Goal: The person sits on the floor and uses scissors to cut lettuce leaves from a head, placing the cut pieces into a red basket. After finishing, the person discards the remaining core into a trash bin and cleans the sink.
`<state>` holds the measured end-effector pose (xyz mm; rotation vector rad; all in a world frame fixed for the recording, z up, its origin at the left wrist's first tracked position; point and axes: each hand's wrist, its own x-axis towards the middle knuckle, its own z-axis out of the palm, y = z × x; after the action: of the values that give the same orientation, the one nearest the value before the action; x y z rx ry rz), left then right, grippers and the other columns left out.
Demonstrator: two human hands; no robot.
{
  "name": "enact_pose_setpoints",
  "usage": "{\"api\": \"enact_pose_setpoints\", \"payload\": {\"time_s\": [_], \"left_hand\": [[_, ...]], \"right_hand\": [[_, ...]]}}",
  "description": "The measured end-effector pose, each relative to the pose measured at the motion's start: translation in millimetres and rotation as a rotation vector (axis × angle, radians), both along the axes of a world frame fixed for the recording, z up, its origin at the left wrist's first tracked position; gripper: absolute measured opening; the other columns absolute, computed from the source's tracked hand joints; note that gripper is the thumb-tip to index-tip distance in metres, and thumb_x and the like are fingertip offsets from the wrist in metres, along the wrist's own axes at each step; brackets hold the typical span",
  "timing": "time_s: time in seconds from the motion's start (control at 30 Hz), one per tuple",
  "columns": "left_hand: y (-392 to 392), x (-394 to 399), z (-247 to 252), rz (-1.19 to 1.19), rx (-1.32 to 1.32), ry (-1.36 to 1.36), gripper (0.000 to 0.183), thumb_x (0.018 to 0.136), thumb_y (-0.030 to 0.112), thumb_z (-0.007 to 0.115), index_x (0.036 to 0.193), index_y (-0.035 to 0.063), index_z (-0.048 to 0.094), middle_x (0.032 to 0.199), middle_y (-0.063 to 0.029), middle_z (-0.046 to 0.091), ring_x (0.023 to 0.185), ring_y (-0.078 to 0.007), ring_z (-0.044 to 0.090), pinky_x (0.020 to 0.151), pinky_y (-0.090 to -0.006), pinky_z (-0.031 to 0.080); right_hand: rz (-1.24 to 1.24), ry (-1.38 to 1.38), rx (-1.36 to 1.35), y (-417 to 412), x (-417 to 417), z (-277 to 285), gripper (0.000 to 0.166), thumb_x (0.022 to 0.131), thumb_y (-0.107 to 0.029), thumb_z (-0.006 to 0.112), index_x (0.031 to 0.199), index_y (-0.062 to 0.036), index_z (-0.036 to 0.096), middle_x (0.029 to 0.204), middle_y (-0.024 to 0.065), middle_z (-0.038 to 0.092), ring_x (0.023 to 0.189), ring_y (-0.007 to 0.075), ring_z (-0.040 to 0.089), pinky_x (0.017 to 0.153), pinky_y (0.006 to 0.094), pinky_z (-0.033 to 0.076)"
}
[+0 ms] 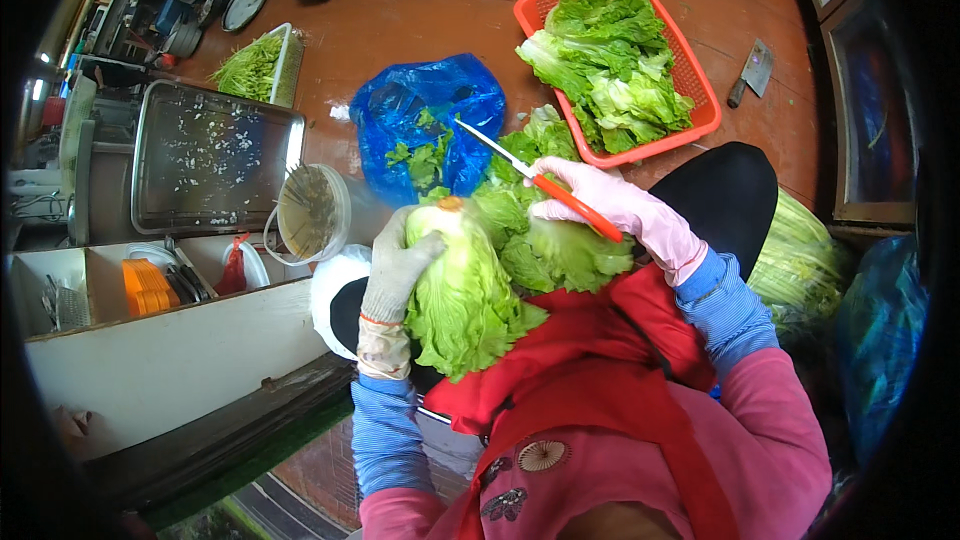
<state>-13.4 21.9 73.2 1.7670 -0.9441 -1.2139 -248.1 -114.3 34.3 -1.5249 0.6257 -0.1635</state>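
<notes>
My left hand point(400, 266), in a pale knit work glove, grips a head of leaf lettuce point(465, 300) over my lap. The browned cut stem end point(451, 203) points away from me. My right hand point(600, 199), in a pink rubber glove, holds a slim knife point(574, 204) with an orange handle. Its narrow blade points up and left, over the edge of a blue plastic bag point(382, 105). Loose lettuce leaves point(559, 244) lie beneath the right hand. A few leaf scraps point(424, 163) rest on the blue bag.
Lettuce leaves fill an orange-red plastic basket point(694, 75) ahead. A cleaver point(754, 73) lies on the floor to its right. Leftward stand a clear bucket point(341, 202), a metal tray point(217, 221) and a white basket point(289, 67) of greens. Bagged vegetables point(799, 262) sit at my right.
</notes>
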Motion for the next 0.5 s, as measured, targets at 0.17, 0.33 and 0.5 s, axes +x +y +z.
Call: {"api": "enact_pose_setpoints", "payload": {"time_s": [0.17,0.33,0.5], "left_hand": [[3.8,-8.3,-9.1,0.209,-0.208,0.509,0.046,0.086,0.029,0.048,0.123,0.0017,0.046,0.112,-0.0111,0.056,0.098,-0.0196,0.058,0.086,-0.0327,0.048],[-4.1,-10.0,-34.0,0.336,-0.245,0.564,0.040,0.091,0.026,0.044,0.120,-0.0017,0.049,0.117,-0.0110,0.055,0.105,-0.0196,0.053,0.093,-0.0318,0.041],[-19.2,-17.3,-12.6,0.200,-0.303,0.631,0.063,0.093,0.045,0.039,0.130,-0.0053,0.034,0.127,-0.0136,0.045,0.114,-0.0224,0.047,0.098,-0.0334,0.035]], "right_hand": [[-0.062,-0.139,0.277,24.1,14.7,-4.4,0.045,0.085,-0.033,0.062,0.115,-0.0039,0.046,0.091,0.0020,0.052,0.082,0.0083,0.048,0.073,0.0237,0.041],[-0.127,-0.300,0.281,58.4,27.7,-0.4,0.060,0.082,-0.035,0.065,0.123,-0.0012,0.038,0.113,0.0089,0.046,0.105,0.0169,0.043,0.091,0.0297,0.036],[-0.305,-0.407,0.601,40.7,31.4,-30.7,0.045,0.080,-0.018,0.063,0.117,0.0030,0.050,0.102,0.0088,0.061,0.094,0.0162,0.058,0.083,0.0286,0.046]]}}
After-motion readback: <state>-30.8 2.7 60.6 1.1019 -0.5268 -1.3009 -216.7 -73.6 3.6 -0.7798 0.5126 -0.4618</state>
